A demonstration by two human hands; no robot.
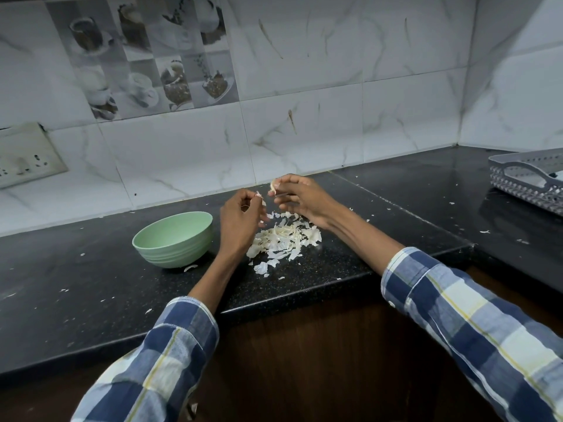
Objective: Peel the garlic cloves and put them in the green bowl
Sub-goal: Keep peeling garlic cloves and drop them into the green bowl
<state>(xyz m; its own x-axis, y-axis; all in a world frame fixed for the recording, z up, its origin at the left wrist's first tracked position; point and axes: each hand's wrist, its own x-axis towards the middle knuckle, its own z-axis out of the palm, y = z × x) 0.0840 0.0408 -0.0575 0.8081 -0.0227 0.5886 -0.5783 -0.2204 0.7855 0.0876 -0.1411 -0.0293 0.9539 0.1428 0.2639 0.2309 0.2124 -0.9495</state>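
The right hand (pixel 300 197) pinches a garlic clove (pixel 273 187) between thumb and fingertips, held up above the black counter (pixel 91 287), while the left hand (pixel 240 220), just beside it, pinches a thin flake of peel (pixel 260 197) that looks torn away from the clove. Directly below the hands lies a heap of papery skins (pixel 283 239), and the green bowl (pixel 173 239) stands on the counter just left of the left wrist — its inside is not visible from here, so how many cloves it holds cannot be told. The clove is likely light, firm and a little slick once bare, so a grip across its broad sides seems safest; the skin, by contrast, is brittle and weightless (it probably clings to fingers and tears in scraps), best caught at a loose edge near the tip. A grey basket (pixel 524 181) sits well apart at the far right.
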